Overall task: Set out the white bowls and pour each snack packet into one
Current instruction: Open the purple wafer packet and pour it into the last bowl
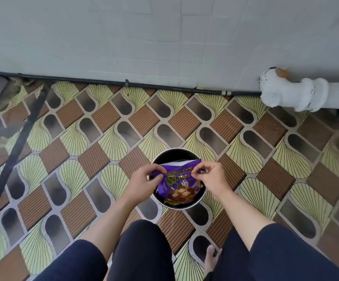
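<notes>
Both hands, left hand (144,182) and right hand (211,178), pinch the purple wafer packet (179,186) (top edge); it hangs over a round metal container (176,154) on the patterned floor (83,159).

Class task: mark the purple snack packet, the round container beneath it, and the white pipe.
purple snack packet (177,184), head view, printed front.
round container (170,156), head view, far inner wall.
white pipe (286,94), head view, joint.

White pipe (286,92) rt, black cable (164,87) along wall (144,37) btm.
</notes>
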A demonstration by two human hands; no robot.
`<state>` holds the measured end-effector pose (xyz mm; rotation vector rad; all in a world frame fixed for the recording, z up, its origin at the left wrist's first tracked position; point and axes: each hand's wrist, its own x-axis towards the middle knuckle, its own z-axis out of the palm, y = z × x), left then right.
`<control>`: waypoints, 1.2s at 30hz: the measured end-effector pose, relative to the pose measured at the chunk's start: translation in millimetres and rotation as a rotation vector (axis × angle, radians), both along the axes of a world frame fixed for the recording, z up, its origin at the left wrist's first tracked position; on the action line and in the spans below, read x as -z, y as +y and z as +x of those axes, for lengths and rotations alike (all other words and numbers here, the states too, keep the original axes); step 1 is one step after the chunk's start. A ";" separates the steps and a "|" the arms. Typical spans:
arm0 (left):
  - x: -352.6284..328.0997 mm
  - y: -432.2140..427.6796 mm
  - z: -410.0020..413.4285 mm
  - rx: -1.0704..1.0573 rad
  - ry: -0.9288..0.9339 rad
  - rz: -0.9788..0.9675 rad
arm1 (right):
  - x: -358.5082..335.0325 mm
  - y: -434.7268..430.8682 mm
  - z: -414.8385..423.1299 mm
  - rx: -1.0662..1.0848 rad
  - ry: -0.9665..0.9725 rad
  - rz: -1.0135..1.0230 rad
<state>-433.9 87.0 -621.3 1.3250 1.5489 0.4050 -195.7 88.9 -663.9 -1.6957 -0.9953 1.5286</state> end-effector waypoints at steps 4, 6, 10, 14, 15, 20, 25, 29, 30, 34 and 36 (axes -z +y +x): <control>-21.0 10.6 -0.1 -0.019 -0.016 -0.036 | -12.6 2.6 -2.0 -0.032 -0.080 0.043; -39.7 21.7 3.0 -0.078 -0.051 0.004 | -31.2 14.6 -6.9 0.003 -0.086 0.125; -85.2 39.6 3.1 -0.152 -0.135 0.133 | -73.8 36.1 -18.4 0.035 -0.043 0.251; -101.2 49.4 -4.8 -0.133 -0.133 0.268 | -93.3 44.1 -24.7 0.071 -0.036 0.321; -99.2 50.1 -5.8 -0.128 -0.130 0.285 | -91.4 45.9 -25.7 0.080 -0.042 0.326; -53.2 43.4 -6.9 -0.154 -0.221 0.174 | -48.6 50.6 -25.3 0.067 -0.095 0.261; -6.9 39.2 -5.3 -0.227 -0.242 -0.026 | -11.0 47.5 -19.1 -0.027 -0.110 0.124; 11.7 38.1 -0.9 -0.223 -0.260 -0.119 | 0.9 45.3 -13.4 -0.132 -0.166 0.045; 11.1 37.8 0.7 -0.220 -0.258 -0.146 | 0.4 44.6 -12.4 -0.176 -0.204 0.017; -3.8 39.4 -0.2 -0.185 -0.268 -0.187 | -21.6 44.6 -12.0 -0.088 -0.141 0.004; -15.4 43.9 -1.3 -0.129 -0.206 -0.146 | -37.0 48.7 -13.3 -0.069 -0.143 0.067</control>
